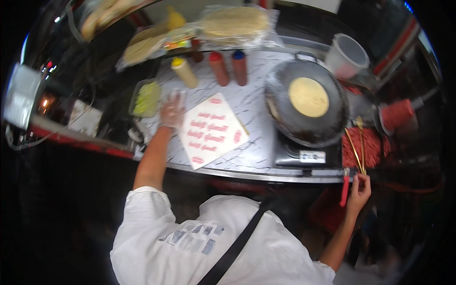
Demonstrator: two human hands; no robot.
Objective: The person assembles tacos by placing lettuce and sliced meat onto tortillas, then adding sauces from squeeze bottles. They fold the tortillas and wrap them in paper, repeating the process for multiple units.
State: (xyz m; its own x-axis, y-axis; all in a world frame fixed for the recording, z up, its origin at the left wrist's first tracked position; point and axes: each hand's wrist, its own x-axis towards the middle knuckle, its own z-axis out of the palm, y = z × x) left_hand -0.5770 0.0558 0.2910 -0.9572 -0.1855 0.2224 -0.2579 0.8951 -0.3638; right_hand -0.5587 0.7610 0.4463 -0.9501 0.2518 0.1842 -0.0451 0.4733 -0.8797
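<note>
My left hand, in a clear plastic glove, lies with fingers outstretched on the marbled counter. It touches or nearly touches the left edge of the white wrapping paper with red print. My right hand, bare, pinches the end of gold-coloured tongs. The tongs' arms spread over a tray of reddish chopped meat. Beside that hand hangs a red-handled tool, its upper end at the counter edge. A round flatbread lies on the dark round griddle.
Left of my gloved hand stands a tub of shredded lettuce. Behind the paper are a yellow-capped bottle, a red-capped bottle and a blue-capped bottle. Bagged flatbreads lie at the back. A translucent bucket stands behind the griddle.
</note>
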